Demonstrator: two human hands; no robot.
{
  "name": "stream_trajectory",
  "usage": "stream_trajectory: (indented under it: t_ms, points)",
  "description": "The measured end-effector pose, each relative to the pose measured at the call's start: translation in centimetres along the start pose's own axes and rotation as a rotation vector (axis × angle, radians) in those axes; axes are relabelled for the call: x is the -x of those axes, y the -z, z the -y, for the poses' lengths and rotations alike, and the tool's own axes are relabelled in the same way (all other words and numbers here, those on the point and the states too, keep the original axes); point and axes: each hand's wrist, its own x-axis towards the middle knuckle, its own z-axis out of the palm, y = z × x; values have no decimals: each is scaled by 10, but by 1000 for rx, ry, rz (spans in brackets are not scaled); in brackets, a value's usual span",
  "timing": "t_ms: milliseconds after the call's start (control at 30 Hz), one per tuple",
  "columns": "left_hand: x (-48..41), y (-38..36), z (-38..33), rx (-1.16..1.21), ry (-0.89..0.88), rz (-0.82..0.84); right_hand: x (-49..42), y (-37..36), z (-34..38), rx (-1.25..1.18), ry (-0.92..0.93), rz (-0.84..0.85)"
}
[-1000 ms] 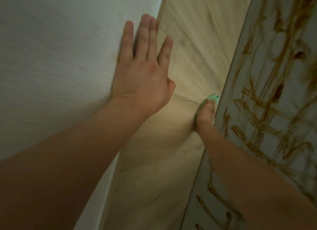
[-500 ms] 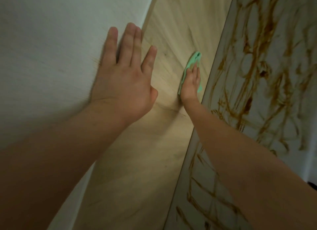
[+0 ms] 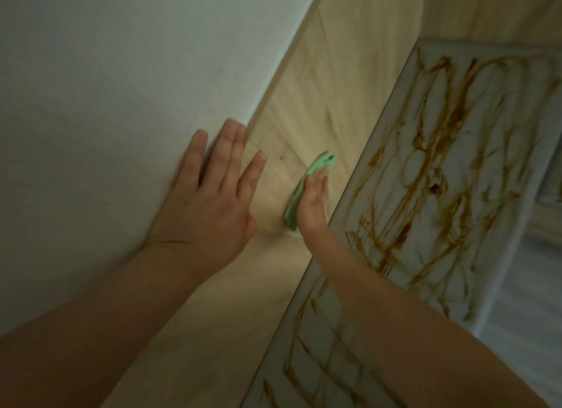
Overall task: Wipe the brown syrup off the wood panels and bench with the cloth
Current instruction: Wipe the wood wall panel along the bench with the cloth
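A light wood panel [image 3: 319, 103] is seen running steeply from the lower left to the upper right, and everything else is placed against it. On its left edge a white wall [image 3: 121, 88] is joined to it. On its right edge a white table [image 3: 492, 176] is butted against it, and the top of that table is covered with brown syrup [image 3: 435, 188] in looping streaks and a few darker blots. Only faint marks can be made out on the panel itself, near its middle.

The left grip [image 3: 209, 213], a bare hand, is laid flat on the wall right at the panel's left edge. Its fingers are held straight and slightly spread; nothing is held in it. The little finger and the thumb are seen over the wood of the panel, the other fingers over the wall.

The green cloth [image 3: 316, 164] is lying on the middle of the panel, closer to its right edge than to its left, apart from the table. It is pressed against the wood by the right grip [image 3: 311, 207], the other bare hand, with fingers straight and kept together rather than curled round the fabric. The cloth's upper end and left side are left showing past the fingers.

A second wood panel [image 3: 486, 9] is seen above the far end of the table, to the right of the first panel's top. A pale floor [image 3: 532, 331] is visible beyond the table's right side.
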Motion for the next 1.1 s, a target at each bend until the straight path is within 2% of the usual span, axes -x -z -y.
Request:
stream_trajectory:
  t_ms: [133, 233, 333, 433, 600, 667, 867, 1000, 1100]
  points:
    - [-2, 4, 0, 40, 13, 17, 0, 0, 71, 124, 354, 109]
    - [0, 3, -1, 30, 9, 29, -27, 3, 126, 153, 491, 89]
    - [0, 3, -2, 35, 20, 33, -53, 9, 156, 147, 431, 39]
    - [-1, 4, -1, -3, 21, 52, -38, 3, 151, 134, 378, 39]
    - [1, 4, -1, -8, 22, 21, 26, -8, 78, 294, 578, 150]
    - [1, 6, -1, -16, 19, 23, 33, -4, 63, 388, 605, 211]
    - [1, 6, 0, -70, 17, 24, 23, 12, 111, 480, 595, 251]
    - [3, 6, 0, -76, 14, 42, 3, 8, 163, 409, 487, 178]
    - [4, 3, -1, -74, -6, 28, -7, 9, 161, 350, 388, 141]
